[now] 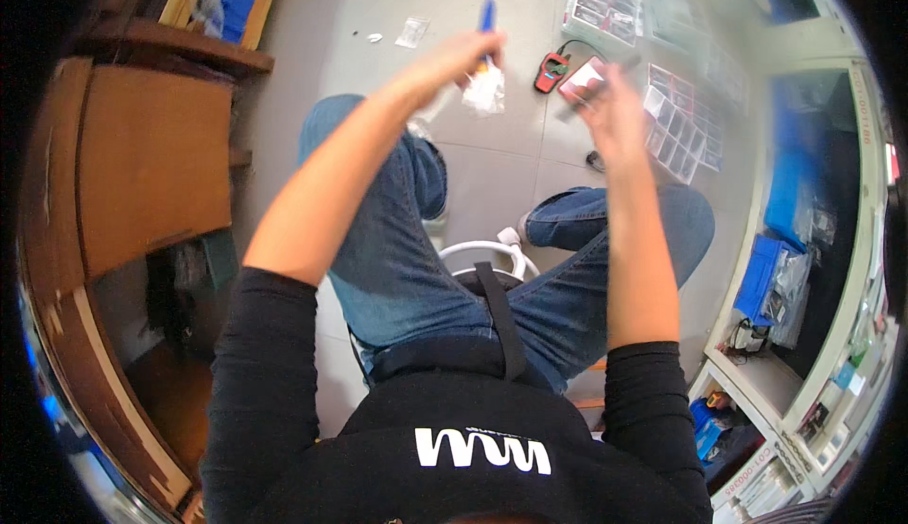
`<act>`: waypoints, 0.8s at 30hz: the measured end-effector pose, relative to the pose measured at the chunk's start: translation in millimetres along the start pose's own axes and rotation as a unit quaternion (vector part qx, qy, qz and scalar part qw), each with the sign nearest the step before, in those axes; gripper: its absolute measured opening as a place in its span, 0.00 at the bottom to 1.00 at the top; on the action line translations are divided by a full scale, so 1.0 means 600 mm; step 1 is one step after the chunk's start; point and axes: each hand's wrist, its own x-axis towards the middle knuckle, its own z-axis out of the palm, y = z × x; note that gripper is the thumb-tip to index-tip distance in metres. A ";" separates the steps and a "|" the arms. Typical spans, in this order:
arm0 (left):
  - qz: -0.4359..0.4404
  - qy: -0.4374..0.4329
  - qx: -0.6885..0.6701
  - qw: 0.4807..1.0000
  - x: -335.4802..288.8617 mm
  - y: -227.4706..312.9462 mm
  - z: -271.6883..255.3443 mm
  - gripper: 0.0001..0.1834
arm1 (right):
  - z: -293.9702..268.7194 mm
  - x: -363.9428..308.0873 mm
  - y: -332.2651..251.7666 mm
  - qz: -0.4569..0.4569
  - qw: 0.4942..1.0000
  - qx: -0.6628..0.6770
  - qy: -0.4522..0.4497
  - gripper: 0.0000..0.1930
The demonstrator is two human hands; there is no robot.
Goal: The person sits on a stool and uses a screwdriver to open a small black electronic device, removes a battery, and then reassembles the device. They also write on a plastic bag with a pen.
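My left hand (pixel 471 56) is closed around a slim blue object (pixel 487 15), whose end sticks out above the fist; its kind is not clear. A crumpled clear plastic bag (pixel 485 92) hangs just below the same hand, with a small yellow-orange bit near its top. My right hand (pixel 610 103), smeared by motion, has a thin dark stick-like object (pixel 624 65) at its fingers. Near it on the floor is a red handheld device (pixel 550 73) with a small screen and a black cable. A red-edged white flat item (pixel 579 78) lies partly behind my right fingers.
Clear compartment boxes (pixel 603 6) stand at the far right, and another divided tray (pixel 673 127) is nearer. A small clear bag (pixel 411 32) lies on the grey floor (pixel 378 79). Wooden cabinet (pixel 156 169) at left; shelves with blue bins (pixel 759 278) at right.
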 end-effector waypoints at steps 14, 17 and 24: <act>-0.186 0.087 0.243 0.948 0.046 -0.363 -0.165 0.22 | -0.078 0.050 0.215 0.118 0.973 -0.193 0.042 0.19; -0.205 0.098 0.258 0.939 0.074 -0.404 -0.143 0.20 | -0.069 0.087 0.267 0.116 0.969 -0.207 0.067 0.19; -0.121 0.191 0.407 0.885 0.219 -0.464 -0.093 0.16 | -0.127 0.195 0.374 0.028 0.915 -0.400 -0.050 0.16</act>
